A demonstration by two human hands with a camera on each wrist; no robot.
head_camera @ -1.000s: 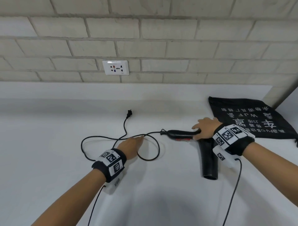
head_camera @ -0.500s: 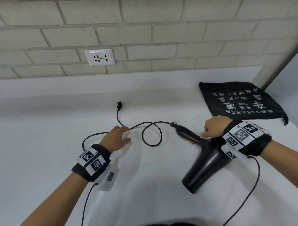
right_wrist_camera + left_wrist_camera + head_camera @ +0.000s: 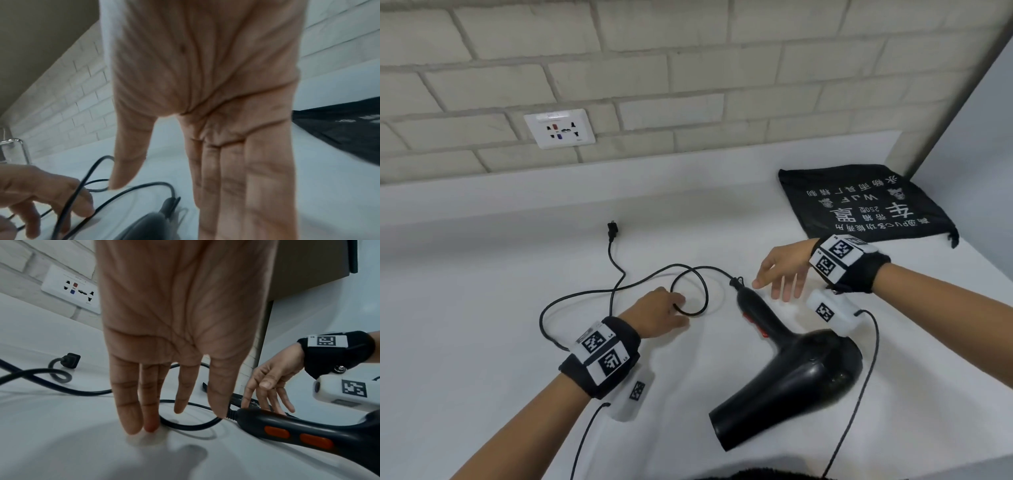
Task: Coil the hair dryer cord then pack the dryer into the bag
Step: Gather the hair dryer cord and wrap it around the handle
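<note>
White counter (image 3: 482,342) with a low upstand, pale painted brick wall (image 3: 688,68) behind carrying a white socket plate (image 3: 560,128), plain panel (image 3: 969,137) at right.

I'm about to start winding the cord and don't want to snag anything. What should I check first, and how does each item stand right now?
1. Plug out of the wall socket: ok, it lies loose on the counter.
2. Cord free of knots: cannot tell; it lies in crossing loops.
3. Left hand has the cord: not ok, straight fingers only rest on the counter by the loop.
4. Right hand steadies the hair dryer: not ok, it is open, fingertips at the handle, no grip.
5. Bag ready: cannot tell; it lies flat at the back right, its opening unseen.
</note>
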